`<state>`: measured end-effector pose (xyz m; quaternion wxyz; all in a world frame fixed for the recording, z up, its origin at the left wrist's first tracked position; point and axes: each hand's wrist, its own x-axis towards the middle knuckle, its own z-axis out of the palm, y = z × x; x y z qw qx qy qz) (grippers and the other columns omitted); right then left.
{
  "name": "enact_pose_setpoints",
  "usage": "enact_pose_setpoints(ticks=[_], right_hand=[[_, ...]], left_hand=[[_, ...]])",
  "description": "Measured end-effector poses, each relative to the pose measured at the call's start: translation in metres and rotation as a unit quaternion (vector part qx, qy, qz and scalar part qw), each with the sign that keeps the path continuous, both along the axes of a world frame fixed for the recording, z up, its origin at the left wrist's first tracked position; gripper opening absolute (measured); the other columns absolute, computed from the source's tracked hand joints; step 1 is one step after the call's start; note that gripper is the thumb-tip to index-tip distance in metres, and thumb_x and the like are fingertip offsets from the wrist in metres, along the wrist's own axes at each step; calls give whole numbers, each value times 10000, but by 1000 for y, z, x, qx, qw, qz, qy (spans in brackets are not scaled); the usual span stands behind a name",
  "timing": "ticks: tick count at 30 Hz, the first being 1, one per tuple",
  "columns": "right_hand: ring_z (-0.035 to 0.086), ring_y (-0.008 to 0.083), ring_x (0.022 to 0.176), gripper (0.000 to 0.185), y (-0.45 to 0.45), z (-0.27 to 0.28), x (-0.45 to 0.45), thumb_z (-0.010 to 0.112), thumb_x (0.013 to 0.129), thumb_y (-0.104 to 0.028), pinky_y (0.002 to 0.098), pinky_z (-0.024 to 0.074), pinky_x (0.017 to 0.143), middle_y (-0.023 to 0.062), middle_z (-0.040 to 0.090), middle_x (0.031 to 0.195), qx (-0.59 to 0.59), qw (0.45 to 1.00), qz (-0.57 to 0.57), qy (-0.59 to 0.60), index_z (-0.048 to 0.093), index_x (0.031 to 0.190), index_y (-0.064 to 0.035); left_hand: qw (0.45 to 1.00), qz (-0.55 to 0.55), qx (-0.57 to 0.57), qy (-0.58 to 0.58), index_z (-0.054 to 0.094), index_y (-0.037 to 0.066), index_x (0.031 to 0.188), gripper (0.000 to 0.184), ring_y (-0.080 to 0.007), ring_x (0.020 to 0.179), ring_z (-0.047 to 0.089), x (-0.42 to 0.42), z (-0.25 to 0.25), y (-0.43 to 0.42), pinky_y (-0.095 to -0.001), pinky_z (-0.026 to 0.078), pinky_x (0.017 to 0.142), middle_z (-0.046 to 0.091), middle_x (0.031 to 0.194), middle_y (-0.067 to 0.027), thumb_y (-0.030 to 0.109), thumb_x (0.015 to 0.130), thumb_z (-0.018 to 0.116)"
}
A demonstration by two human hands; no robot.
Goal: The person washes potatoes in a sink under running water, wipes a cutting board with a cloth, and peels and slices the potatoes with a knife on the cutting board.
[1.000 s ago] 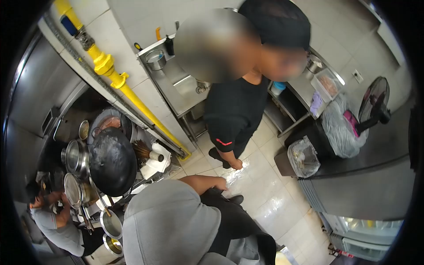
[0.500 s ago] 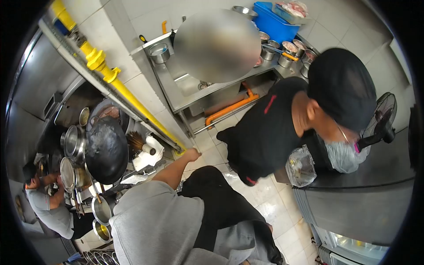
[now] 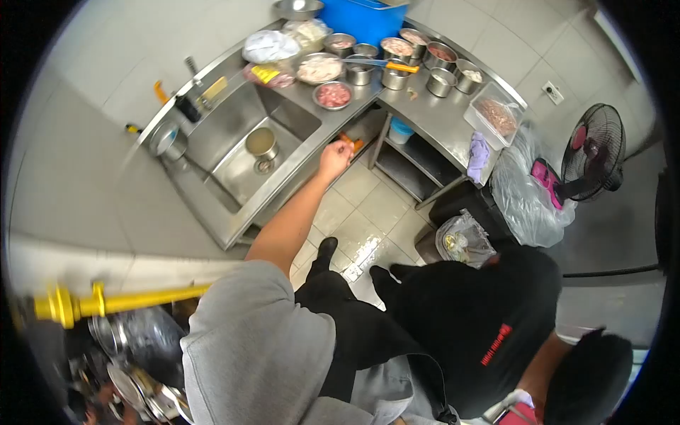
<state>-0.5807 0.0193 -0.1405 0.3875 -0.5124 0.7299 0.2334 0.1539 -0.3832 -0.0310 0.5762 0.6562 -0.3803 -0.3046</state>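
Observation:
My left hand (image 3: 336, 161) is stretched forward in front of the counter's edge, fingers curled closed. What lies inside them, if anything, is hidden. Just behind it, below the counter, shows an orange pipe (image 3: 352, 141); I cannot tell whether they touch. Nearest on the counter above is a metal bowl of raw meat (image 3: 333, 95). To the left, the steel sink (image 3: 230, 166) holds a metal pot (image 3: 261, 144) of cloudy liquid. My right hand is out of view.
A co-worker in black (image 3: 467, 326) bends close on my right. Several metal pots of meat, a knife (image 3: 382, 64) and a blue bin (image 3: 365, 25) crowd the counter. A trash bin (image 3: 464, 241) and fan (image 3: 595, 152) stand right; a yellow pipe (image 3: 134, 303) runs left.
My view has moved forward toward the sink and counter, with my left arm still stretched out. The co-worker in black has shifted from ahead of me to the lower right.

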Motion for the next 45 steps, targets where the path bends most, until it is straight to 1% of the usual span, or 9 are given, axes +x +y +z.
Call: enact_pose_setpoints(ticks=[3,7,12,15,27,33,37,43,45], right_hand=[[713,329,1000,425,0,24,65,592,946,-426,445,558,834,197,742,1078,5,998,-66,3,746,1103,-62],[713,330,1001,428,-14,48,145,592,946,-426,445,558,836,198,741,1080,5,992,-127,-7,745,1104,-59],[712,332,1002,432,-36,70,217,591,947,-426,446,558,840,200,741,1082,5,984,-180,-14,744,1106,-55],[712,333,1003,434,-47,77,240,591,947,-426,446,557,842,201,740,1083,6,980,-197,-12,744,1108,-53],[711,338,1006,443,-106,88,269,589,949,-426,448,556,850,204,739,1088,28,984,-173,1,741,1112,-44],[711,340,1008,448,-119,90,271,588,949,-426,449,556,854,206,739,1091,18,984,-175,-5,740,1115,-39],[710,341,1009,451,-102,98,276,588,950,-426,449,555,857,207,738,1092,11,980,-200,-11,739,1117,-36],[710,344,1010,455,-59,93,285,587,950,-426,450,555,861,208,737,1095,4,971,-240,-21,738,1119,-31],[710,344,1011,457,-40,87,290,587,951,-427,450,555,862,209,737,1096,3,969,-246,-27,738,1120,-30]], left_hand=[[990,-29,-70,117,709,36,965,234,-98,549,605,35,-3,-108,-266,474,507,698,750,-30,243,1012,612],[993,-15,-61,101,689,39,1040,172,-125,561,622,78,15,-245,-280,489,489,697,789,-63,184,1000,604],[933,65,3,354,587,35,1196,227,-226,596,660,111,17,-377,-294,505,507,710,919,-152,182,1027,550],[885,64,73,455,539,57,1212,265,-260,603,683,118,11,-422,-325,481,454,697,851,-161,247,1027,543],[730,108,23,674,572,158,1003,321,-103,503,473,106,3,-470,-224,378,462,585,689,-16,478,1024,564],[711,135,12,690,553,149,993,339,-114,516,496,104,0,-479,-235,369,460,587,696,-19,482,1044,524],[675,187,-13,713,537,116,945,213,-123,521,512,106,-14,-492,-256,381,431,577,679,-32,299,1034,600],[750,293,-79,588,616,101,1042,121,-146,390,402,100,6,-454,-278,321,353,511,622,-29,127,951,690],[788,204,-174,554,624,92,979,72,-131,393,394,101,-1,-434,-272,312,351,487,613,-16,114,952,687]])
